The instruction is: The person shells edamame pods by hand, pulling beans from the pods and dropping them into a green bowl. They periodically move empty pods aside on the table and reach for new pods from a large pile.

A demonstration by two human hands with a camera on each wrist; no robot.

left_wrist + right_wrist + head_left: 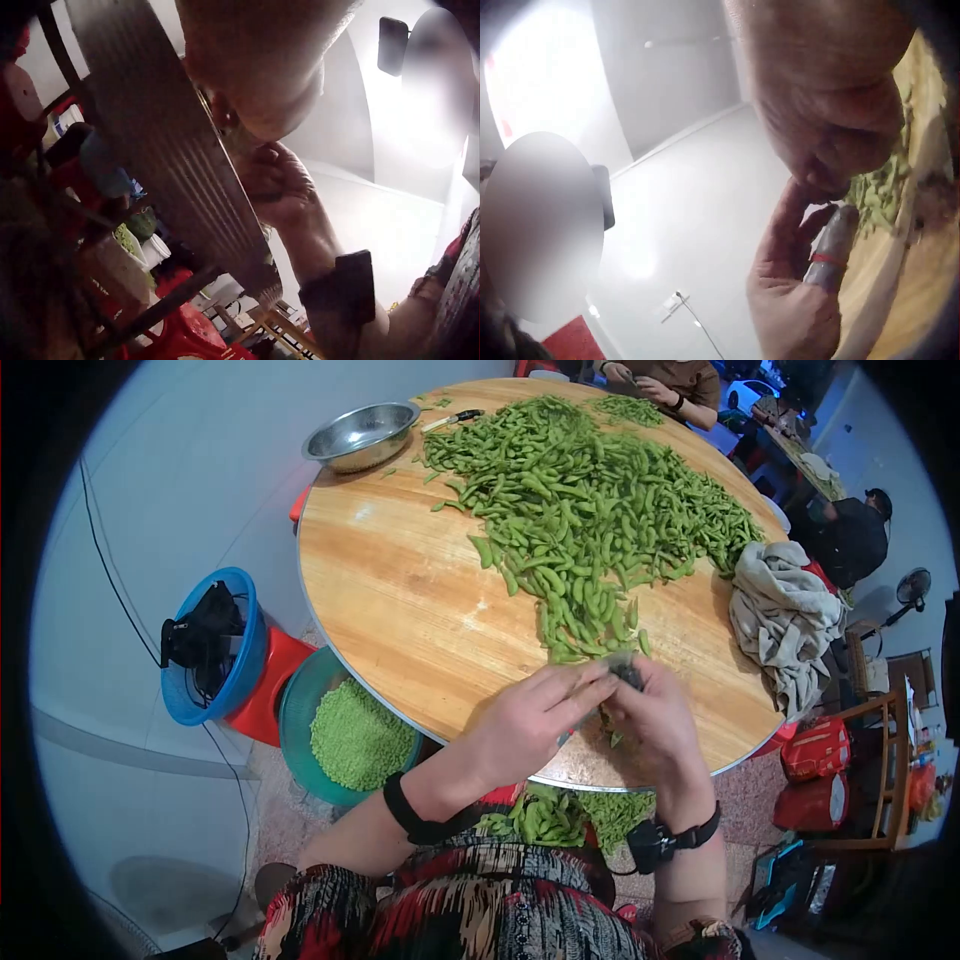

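Observation:
Over the table's near edge, my left hand [530, 720] and right hand [655, 710] meet with fingers curled and fingertips together. They pinch a green soybean pod, mostly hidden by the fingers; a dull greenish bit [241, 142] shows between them in the left wrist view. A grey cover with a red band [829, 259] sheathes the left thumb. Something dark grey [626, 672] sits at the right hand's fingertips. Just past the hands, a large heap of green soybean pods [570, 490] spreads over the round wooden table [400, 590]. Loose pod bits [612, 738] lie below the right hand.
A metal bowl [362, 438] and a knife [455, 420] lie at the far left. A crumpled cloth [785, 615] hangs over the right edge. Below stand a green basin of shelled beans [360, 740] and a blue basin [185, 695]. Another person [670, 385] works opposite.

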